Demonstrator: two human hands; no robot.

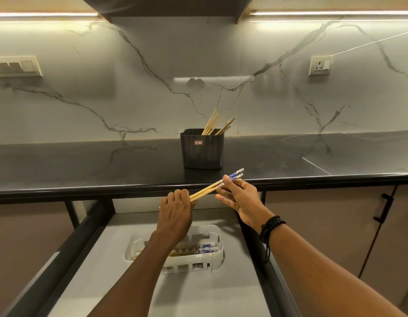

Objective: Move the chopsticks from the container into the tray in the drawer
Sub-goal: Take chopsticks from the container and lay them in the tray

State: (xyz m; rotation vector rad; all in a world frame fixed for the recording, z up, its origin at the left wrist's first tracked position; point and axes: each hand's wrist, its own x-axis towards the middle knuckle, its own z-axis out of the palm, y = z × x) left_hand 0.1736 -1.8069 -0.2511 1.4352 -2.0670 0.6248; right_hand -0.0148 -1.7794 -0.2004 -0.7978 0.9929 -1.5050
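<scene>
Marble-veined wall panels (107,92) rise behind a dark, glossy worktop (84,165), lit by strip lights under the cabinets above, with a switch plate (15,66) at the left and a socket (320,65) at the right. Near the middle of the worktop stands a dark ribbed container (202,148) with a small red label, and several plain wooden chopsticks (215,125) lean out of its right side. Below the worktop's front edge an open drawer (88,227) shows a pale grey floor, and on it sits a white slotted tray (218,252). Inside the tray lie chopsticks with blue-and-white patterned ends (204,247), partly hidden by the left forearm. Above the drawer, both hands hold a pair of chopsticks (207,189) nearly level, tilted up to the right, its patterned ends pointing toward the container. The left hand (175,210) is curled closed around the plain tips, seen from the back. The right hand (240,197) pinches the pair near the patterned end between thumb and forefinger, its other fingers (224,201) spread loosely below. A black beaded bracelet (271,227) circles the right wrist. A black cabinet handle (384,208) shows at the right.
</scene>
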